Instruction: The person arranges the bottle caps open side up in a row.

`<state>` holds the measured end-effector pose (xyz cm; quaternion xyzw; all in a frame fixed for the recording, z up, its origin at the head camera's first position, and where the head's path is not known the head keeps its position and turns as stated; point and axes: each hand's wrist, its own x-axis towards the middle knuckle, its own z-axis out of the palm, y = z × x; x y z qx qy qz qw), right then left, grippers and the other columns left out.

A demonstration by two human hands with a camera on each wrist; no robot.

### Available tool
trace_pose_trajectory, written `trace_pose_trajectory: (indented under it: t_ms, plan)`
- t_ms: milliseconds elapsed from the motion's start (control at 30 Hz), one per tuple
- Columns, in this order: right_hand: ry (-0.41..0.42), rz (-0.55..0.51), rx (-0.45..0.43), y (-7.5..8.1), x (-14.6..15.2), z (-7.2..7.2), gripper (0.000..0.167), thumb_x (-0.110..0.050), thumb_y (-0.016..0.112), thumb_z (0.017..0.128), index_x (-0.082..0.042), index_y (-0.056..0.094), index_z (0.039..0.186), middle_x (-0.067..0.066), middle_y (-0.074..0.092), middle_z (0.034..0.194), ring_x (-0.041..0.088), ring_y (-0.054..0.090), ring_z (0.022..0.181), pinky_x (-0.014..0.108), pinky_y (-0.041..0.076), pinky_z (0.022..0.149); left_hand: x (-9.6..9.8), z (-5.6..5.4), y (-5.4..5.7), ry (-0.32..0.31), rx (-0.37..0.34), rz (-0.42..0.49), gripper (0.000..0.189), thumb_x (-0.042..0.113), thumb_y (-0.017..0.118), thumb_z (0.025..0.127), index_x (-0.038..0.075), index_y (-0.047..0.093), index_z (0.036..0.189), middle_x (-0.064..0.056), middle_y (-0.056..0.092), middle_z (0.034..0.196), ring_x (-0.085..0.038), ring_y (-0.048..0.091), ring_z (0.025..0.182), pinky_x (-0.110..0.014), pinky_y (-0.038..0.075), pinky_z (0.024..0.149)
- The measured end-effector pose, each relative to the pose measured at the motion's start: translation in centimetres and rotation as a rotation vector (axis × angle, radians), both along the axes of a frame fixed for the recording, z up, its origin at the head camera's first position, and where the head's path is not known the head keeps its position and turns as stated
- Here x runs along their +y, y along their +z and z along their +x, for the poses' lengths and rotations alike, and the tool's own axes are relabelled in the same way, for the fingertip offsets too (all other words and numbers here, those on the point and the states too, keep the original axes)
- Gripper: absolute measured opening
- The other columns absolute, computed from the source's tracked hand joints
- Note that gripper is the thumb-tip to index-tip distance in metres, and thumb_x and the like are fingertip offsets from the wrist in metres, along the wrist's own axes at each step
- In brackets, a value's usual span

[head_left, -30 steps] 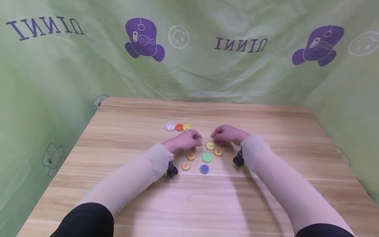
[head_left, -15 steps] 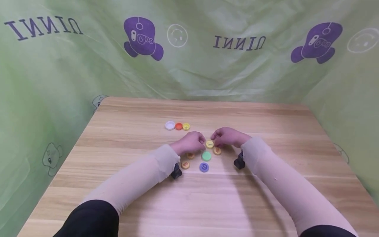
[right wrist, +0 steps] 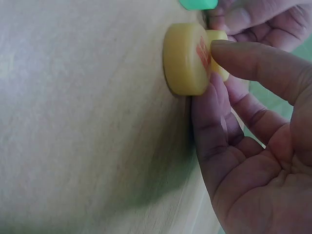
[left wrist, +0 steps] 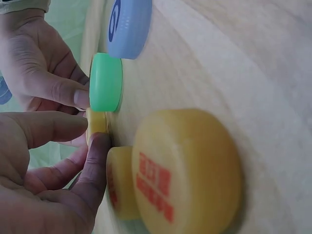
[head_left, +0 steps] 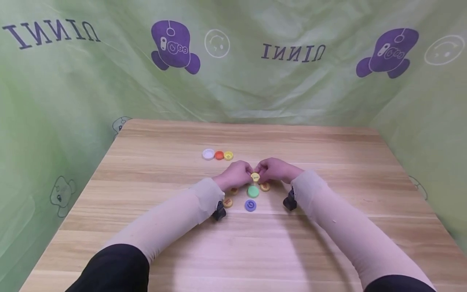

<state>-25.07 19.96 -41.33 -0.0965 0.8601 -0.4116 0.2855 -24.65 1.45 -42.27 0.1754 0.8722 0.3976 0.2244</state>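
The left hand pinches a yellow cap between thumb and fingers, the gap narrow, no wider than the cap. The right hand grips it from the opposite side, thumb and fingers also drawn close. The cap is between the two sets of fingertips, just beyond the green cap; which way its hollow faces, I cannot tell.

Beside the right fingers is an orange cap with red print. By the left hand are two more orange caps, one partly hidden beneath it and one nearer the person. The green cap and the blue cap lie closed side up, hiding their insides.

Farther out, a white cap, a red cap and a far yellow cap form a row on the table. The white one's hollow faces up, as does the far yellow one's, with a small darker mark inside.
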Motion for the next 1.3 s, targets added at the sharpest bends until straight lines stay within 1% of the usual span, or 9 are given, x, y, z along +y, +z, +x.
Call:
trace_pose_trajectory:
  t_ms: [167,267,433,533,667,867,1067,1233,1300]
  plan:
    - [0.012,0.059,0.056,0.2,-0.4,0.2,0.028,0.005,0.073,0.079,0.004,0.068,0.106,0.005,0.065,0.086,0.014,0.058,0.076,0.025,0.05,0.072,-0.2,0.1,0.2,0.008,-0.003,0.039,0.02,-0.002,0.066,0.088,-0.005,0.07,0.107,-0.006,0.065,0.087,-0.011,0.051,0.067,-0.019,0.042,0.056]
    - [0.029,0.093,0.081,0.4,-0.6,0.4,0.025,0.001,0.075,0.081,0.003,0.069,0.106,0.003,0.064,0.084,0.013,0.057,0.074,0.025,0.049,0.071,-0.3,0.2,0.2,0.026,-0.056,0.092,0.015,-0.002,0.064,0.09,-0.006,0.07,0.102,-0.004,0.061,0.082,-0.011,0.051,0.068,-0.018,0.043,0.058]
    - [0.058,0.133,0.115,0.7,-0.3,0.3,0.025,-0.006,0.074,0.088,0.003,0.07,0.11,0.003,0.065,0.087,0.012,0.057,0.075,0.025,0.049,0.072,-0.4,0.1,0.4,0.113,-0.184,0.192,0.015,0.003,0.055,0.097,-0.006,0.068,0.098,-0.005,0.057,0.077,-0.013,0.051,0.065,-0.021,0.045,0.058]
    - [0.038,0.093,0.109,0.9,-0.1,0.1,0.026,-0.007,0.071,0.092,0.005,0.069,0.115,0.007,0.067,0.091,0.015,0.059,0.076,0.026,0.051,0.071,-0.4,-0.2,0.6,0.169,-0.206,0.235,0.021,0.006,0.054,0.099,-0.007,0.069,0.107,-0.006,0.059,0.083,-0.015,0.055,0.071,-0.023,0.052,0.064]
    - [-0.018,0.009,0.076,1.4,-0.1,-0.4,0.027,-0.008,0.068,0.097,0.007,0.067,0.119,0.012,0.07,0.099,0.02,0.064,0.084,0.031,0.056,0.078,-0.7,-0.8,1.0,0.224,-0.241,0.312,0.029,0.006,0.054,0.103,-0.011,0.065,0.123,-0.014,0.065,0.101,-0.022,0.064,0.09,-0.03,0.059,0.081]
    - [-0.146,-0.136,0.068,2.4,-0.3,-1.7,0.029,-0.008,0.062,0.102,0.011,0.062,0.124,0.024,0.067,0.115,0.029,0.065,0.103,0.04,0.056,0.097,-1.1,-2.2,2.1,0.311,-0.253,0.463,0.033,0.007,0.054,0.106,-0.011,0.058,0.133,-0.025,0.063,0.128,-0.034,0.064,0.118,-0.035,0.055,0.1]
    - [-0.25,-0.231,0.04,3.1,-0.9,-2.5,0.033,-0.01,0.055,0.107,0.013,0.057,0.129,0.024,0.063,0.116,0.032,0.062,0.109,0.042,0.052,0.104,-1.4,-3.0,3.2,0.343,-0.231,0.54,0.035,0.009,0.05,0.108,-0.012,0.054,0.137,-0.027,0.06,0.133,-0.034,0.061,0.123,-0.032,0.053,0.102]
    - [-0.37,-0.283,0.042,2.9,-2.0,-2.8,0.037,-0.012,0.054,0.107,0.013,0.055,0.135,0.027,0.06,0.128,0.032,0.061,0.114,0.041,0.051,0.105,-1.7,-3.7,3.3,0.345,-0.237,0.564,0.039,0.01,0.048,0.109,-0.013,0.05,0.14,-0.027,0.055,0.141,-0.035,0.059,0.126,-0.038,0.05,0.107]
    - [-0.415,-0.32,0.046,2.7,-2.3,-3.0,0.035,-0.01,0.055,0.107,0.012,0.055,0.134,0.026,0.061,0.128,0.028,0.062,0.11,0.042,0.052,0.105,-1.9,-3.9,3.3,0.342,-0.247,0.558,0.04,0.011,0.048,0.109,-0.013,0.049,0.141,-0.026,0.054,0.144,-0.035,0.058,0.127,-0.04,0.048,0.109]
